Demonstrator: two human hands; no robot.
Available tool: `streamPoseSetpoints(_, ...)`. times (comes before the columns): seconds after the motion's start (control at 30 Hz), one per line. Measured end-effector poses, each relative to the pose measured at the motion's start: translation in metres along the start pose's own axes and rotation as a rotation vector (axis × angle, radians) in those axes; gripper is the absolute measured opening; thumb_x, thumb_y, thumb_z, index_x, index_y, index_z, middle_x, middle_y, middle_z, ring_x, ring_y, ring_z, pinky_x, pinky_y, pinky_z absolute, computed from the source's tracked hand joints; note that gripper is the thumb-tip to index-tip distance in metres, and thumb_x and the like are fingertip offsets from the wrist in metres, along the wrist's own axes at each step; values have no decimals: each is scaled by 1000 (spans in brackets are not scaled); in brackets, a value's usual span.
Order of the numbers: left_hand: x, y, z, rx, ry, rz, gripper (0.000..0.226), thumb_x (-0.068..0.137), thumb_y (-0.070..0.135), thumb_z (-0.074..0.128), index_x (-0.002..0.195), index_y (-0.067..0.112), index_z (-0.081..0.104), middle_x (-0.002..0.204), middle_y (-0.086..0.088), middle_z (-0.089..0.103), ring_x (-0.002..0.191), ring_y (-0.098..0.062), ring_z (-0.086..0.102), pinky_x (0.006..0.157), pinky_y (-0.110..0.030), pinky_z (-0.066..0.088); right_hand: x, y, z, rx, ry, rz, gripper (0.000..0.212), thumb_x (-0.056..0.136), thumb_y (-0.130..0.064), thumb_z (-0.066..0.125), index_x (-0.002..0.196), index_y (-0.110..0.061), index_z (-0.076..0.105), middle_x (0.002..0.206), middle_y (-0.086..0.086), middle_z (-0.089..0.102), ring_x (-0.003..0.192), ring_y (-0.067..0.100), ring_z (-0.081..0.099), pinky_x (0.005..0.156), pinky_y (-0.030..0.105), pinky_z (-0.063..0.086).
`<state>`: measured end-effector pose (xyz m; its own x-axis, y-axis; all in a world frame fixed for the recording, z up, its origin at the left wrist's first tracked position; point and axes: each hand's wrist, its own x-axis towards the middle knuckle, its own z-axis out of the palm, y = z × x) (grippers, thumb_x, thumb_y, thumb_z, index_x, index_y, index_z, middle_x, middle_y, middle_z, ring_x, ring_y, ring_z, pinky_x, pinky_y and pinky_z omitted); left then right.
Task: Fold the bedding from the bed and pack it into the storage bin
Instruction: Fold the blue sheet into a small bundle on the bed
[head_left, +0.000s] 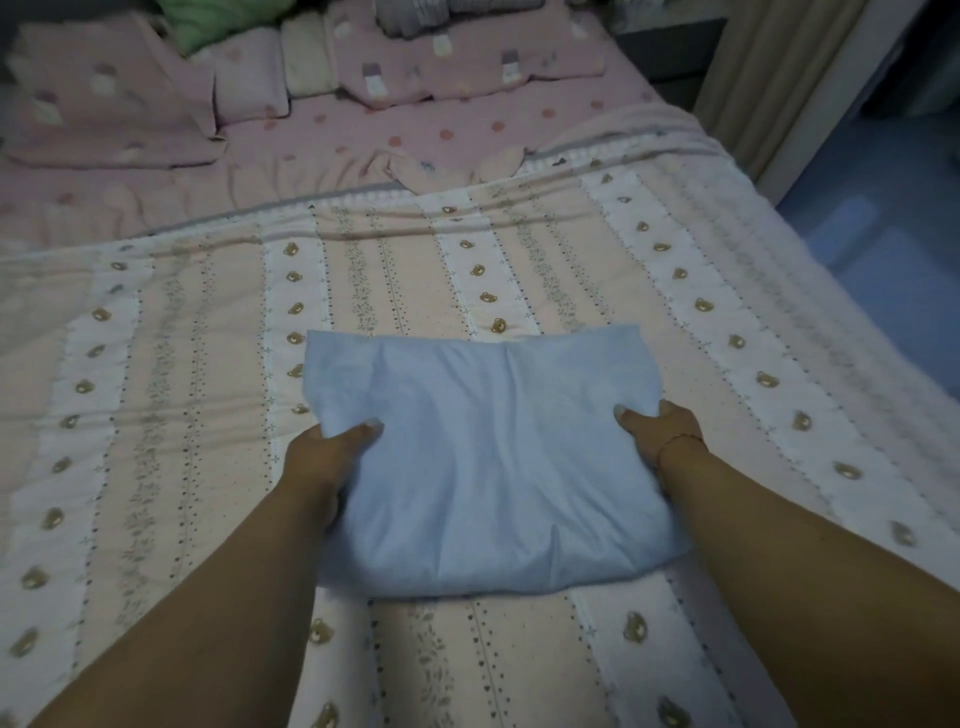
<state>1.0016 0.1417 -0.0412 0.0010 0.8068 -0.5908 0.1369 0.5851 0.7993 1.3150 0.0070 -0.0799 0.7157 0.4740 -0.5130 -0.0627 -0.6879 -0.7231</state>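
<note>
A: Hands first. How does the left hand (332, 447) lie?

B: It grips the left edge of the folded pale-blue cloth (493, 467): thumb on top, the other fingers tucked out of sight beneath the fabric.

A: And the right hand (660, 423)?

B: The mirror of it. It holds the right edge of the same cloth, thumb on the upper face, fingers curled under. A thin bracelet (680, 441) circles that wrist.

A: Where is the cloth?

B: On the bed, in the middle foreground, between both forearms. It forms a rough rectangle, several layers thick, with soft creases on its top. Whether its near edge rests on the bed or is raised cannot be told.

A: What lies under it?

B: A striped quilt (208, 364), with pink and white bands, rows of small bear motifs on the white bands and leafy sprigs on the pink. It covers the near part of the bed and falls over the right side.

A: Beyond the quilt?

B: A pink dotted sheet (441, 135), then pink patterned pillows (104, 109) at the head, a small cream pillow (306, 57) between them, a green item (208, 21) at the far left, and a grey folded bundle (415, 15) at the top.

A: To the right of the bed?

B: A beige curtain (779, 67) and blue floor (883, 234).
</note>
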Motion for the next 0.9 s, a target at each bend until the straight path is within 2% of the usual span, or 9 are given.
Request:
streamPoseSetpoints(0.2, -57, 41, 21, 38, -113, 112, 32, 73, 15, 80, 101, 5, 70, 92, -12, 73, 81, -31, 71, 69, -36, 56, -40, -4, -62, 76, 69, 12, 56, 84, -36, 68, 126, -1, 56, 125, 20, 59, 110, 34, 58, 97, 41, 48)
streamPoseSetpoints(0.3, -79, 53, 30, 40, -163, 156, 38, 72, 16, 81, 105, 3, 69, 98, -14, 73, 84, -33, 70, 74, -40, 57, -62, -5, -92, 156, 109, 6, 50, 85, -33, 67, 124, -1, 57, 123, 19, 60, 109, 34, 59, 91, 34, 48)
streamPoseSetpoints(0.4, -103, 64, 44, 46, -232, 185, 36, 74, 14, 79, 106, 2, 69, 99, -15, 72, 84, -32, 70, 71, -37, 56, -90, -1, -125, 209, 169, 15, 49, 87, -33, 65, 124, -2, 57, 119, 15, 61, 108, 32, 59, 84, 27, 45)
streamPoseSetpoints(0.53, -136, 74, 74, 76, -371, 241, 32, 76, 11, 76, 107, 2, 68, 100, -16, 71, 84, -32, 69, 71, -36, 55, -137, 12, -167, 366, 299, 22, 39, 86, -29, 67, 114, -4, 61, 106, 10, 62, 90, 23, 57, 81, 28, 47)
streamPoseSetpoints(0.63, -168, 73, 106, 137, -507, 289, 30, 79, 11, 73, 108, 1, 67, 96, -14, 71, 80, -30, 69, 67, -34, 55, -183, 37, -199, 529, 421, 49, 22, 82, -26, 71, 95, -11, 62, 107, 16, 66, 87, 24, 60, 89, 39, 53)
streamPoseSetpoints(0.7, -197, 67, 130, 192, -621, 324, 27, 80, 12, 74, 105, 3, 68, 94, -12, 71, 79, -30, 69, 65, -33, 55, -219, 65, -221, 628, 537, 66, 18, 81, -23, 72, 91, -12, 62, 105, 17, 67, 85, 25, 61, 88, 41, 53)
streamPoseSetpoints(0.9, -298, 19, 206, 390, -954, 353, 24, 79, 12, 74, 101, 3, 69, 98, -19, 71, 84, -34, 69, 78, -43, 56, -341, 172, -280, 854, 861, 198, 26, 83, -21, 70, 104, -8, 64, 103, 11, 66, 87, 24, 60, 87, 33, 50)
